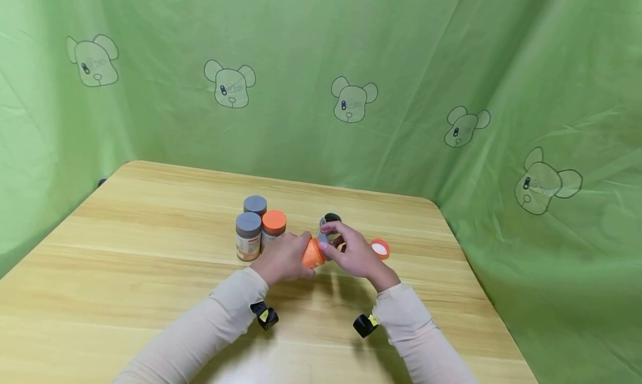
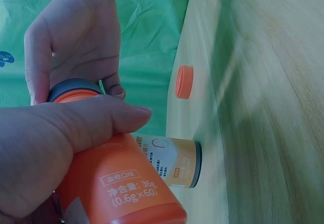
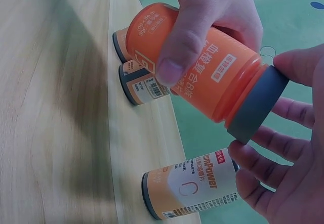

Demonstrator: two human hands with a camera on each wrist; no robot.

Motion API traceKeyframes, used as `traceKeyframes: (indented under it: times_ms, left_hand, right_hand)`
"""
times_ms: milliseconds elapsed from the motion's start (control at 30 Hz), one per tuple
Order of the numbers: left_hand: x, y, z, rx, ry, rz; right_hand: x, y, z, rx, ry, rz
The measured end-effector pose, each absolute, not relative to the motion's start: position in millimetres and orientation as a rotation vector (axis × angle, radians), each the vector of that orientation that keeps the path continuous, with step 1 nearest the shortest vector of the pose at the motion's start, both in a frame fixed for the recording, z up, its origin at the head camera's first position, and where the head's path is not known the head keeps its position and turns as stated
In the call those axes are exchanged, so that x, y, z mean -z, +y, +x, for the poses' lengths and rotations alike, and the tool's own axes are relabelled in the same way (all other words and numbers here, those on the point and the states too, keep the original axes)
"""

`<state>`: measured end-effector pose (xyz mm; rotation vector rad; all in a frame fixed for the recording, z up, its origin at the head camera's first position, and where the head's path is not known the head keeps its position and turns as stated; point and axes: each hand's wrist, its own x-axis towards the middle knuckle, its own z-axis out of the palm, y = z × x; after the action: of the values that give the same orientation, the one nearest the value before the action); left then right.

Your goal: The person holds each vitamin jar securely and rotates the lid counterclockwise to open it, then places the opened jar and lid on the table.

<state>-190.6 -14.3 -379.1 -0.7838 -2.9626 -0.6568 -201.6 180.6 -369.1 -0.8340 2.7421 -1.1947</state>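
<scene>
- Your left hand (image 1: 285, 257) is wrapped round the body of an orange, cylindrical plastic-looking bottle (image 3: 197, 72) with white print, thumb laid across its side.
- Your right hand (image 1: 353, 250) has thumb and fingertips at the rim of a dark grey, round, flat-topped lid (image 3: 258, 104) on the bottle's mouth; whether its thread has caught, you cannot tell.
- The bottle is held tilted above the worktop (image 1: 125, 311), right of its middle, well short of the far edge.
- Expect it to be light and fairly stiff; what it contains is hidden, so allow for some shifting weight.
- The body looks smooth and may slide under dry fingers: hold round its middle, as your left hand does, without squeezing hard.
- Take the lid by opposite sides of its rim, keeping it square to the neck; tilted, it could bind.
- It seems unlikely to break, though a loose lid could drop.
- Mind the uncapped, pale-and-orange labelled bottle (image 3: 177, 191) standing just beyond your hands; a knock could topple it.
- An orange, round, white-lined cap (image 1: 380, 249) lies inside-up towards the worktop's right edge.
</scene>
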Motion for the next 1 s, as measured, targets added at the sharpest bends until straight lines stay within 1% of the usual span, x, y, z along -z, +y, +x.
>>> traceKeyframes:
  times_ms: [167,400,700,1000]
  left_hand:
    - [379.6,-14.7,-190.7,0.66,-2.957,-0.784]
    - [379.3,-15.0,-191.0,0.672,-2.952,-0.784]
    - [379.8,-14.9,-191.5,0.667,-2.959,-0.775]
    - [380.6,-14.4,-192.5,0.66,-2.942,-0.791]
  right_hand:
    - [369.7,180.8,-201.5,1.191,2.745,-0.852]
    - [369.6,180.2,-201.6,1.177,2.765,-0.789]
    - [369.4,182.1,-201.4,1.192,2.724,-0.845]
    - [371.6,183.0,-202.6,1.18,2.714,-0.832]
